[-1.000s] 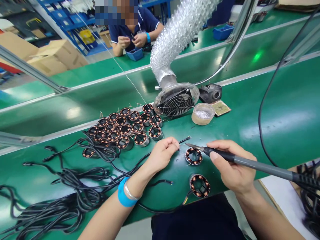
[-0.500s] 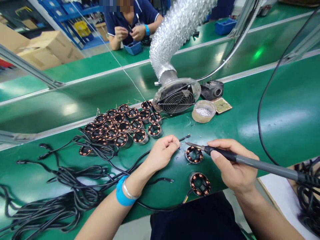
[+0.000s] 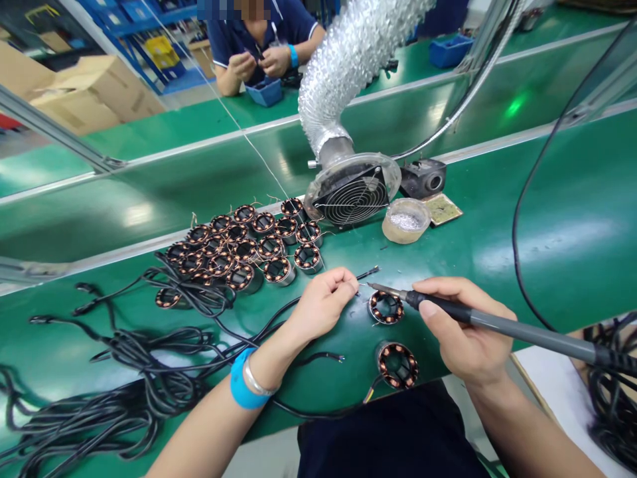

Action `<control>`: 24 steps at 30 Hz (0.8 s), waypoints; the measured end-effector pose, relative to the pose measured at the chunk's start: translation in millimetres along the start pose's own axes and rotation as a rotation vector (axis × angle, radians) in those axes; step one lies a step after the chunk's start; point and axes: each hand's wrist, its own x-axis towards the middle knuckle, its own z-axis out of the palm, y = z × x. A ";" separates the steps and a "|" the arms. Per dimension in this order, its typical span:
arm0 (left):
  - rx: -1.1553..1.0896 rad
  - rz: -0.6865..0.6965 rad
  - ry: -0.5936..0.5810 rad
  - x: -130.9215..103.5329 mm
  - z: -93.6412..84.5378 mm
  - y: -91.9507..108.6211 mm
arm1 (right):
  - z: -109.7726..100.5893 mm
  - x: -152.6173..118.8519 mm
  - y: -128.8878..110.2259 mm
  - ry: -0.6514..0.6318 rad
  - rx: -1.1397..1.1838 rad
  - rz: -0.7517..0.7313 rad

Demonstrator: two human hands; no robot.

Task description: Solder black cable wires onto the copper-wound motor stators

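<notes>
My right hand [image 3: 468, 332] is closed around the handle of a soldering iron [image 3: 497, 323], whose tip points left. My left hand [image 3: 328, 299] is pinched shut on a thin solder wire [image 3: 362, 285]; its short end reaches the iron's tip, though I cannot tell whether they touch. Just below the tip stands a motor stator [image 3: 386, 308] with copper windings. Nearer my body sits a second stator [image 3: 398, 366], beside a cable end with coloured wires [image 3: 369, 396]. Another black cable end [image 3: 368, 273] lies behind my left fingertips.
Several stators [image 3: 243, 249] stand grouped at the back left. Coiled black cables [image 3: 124, 398] cover the left of the bench. A fume extractor [image 3: 353, 196] hangs behind my hands, near a round tub [image 3: 405, 229] and an iron stand [image 3: 423, 179]. A co-worker [image 3: 263, 40] sits opposite.
Both hands, the wire and the soldering iron stay almost where they were. The view has shifted very slightly. The co-worker's hands have moved a little.
</notes>
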 end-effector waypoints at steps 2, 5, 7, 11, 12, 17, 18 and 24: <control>-0.007 0.005 -0.007 -0.1 0.2 -0.3 | 0.5 0.7 -1.8 -0.007 -0.009 -0.015; -0.012 0.002 -0.008 -0.5 0.5 0.0 | 1.5 1.2 -4.1 -0.024 -0.014 -0.033; -0.011 0.002 -0.011 -0.6 0.4 0.2 | 2.4 0.8 -4.9 -0.032 -0.015 -0.041; -0.003 0.006 -0.019 -0.4 0.2 0.2 | 4.7 0.0 -8.2 -0.036 -0.058 -0.102; -0.002 0.007 -0.021 -0.4 0.2 0.3 | 5.3 0.1 -10.0 -0.034 -0.070 -0.127; 0.005 0.009 -0.025 -1.0 0.6 2.1 | 6.7 3.0 -20.5 -0.057 -0.110 -0.280; 0.008 0.006 -0.024 -1.1 0.7 2.6 | 6.6 3.4 -21.7 -0.065 -0.112 -0.307; 0.011 0.010 -0.028 -1.6 0.6 3.2 | 4.9 1.0 -20.9 0.001 -0.077 -0.285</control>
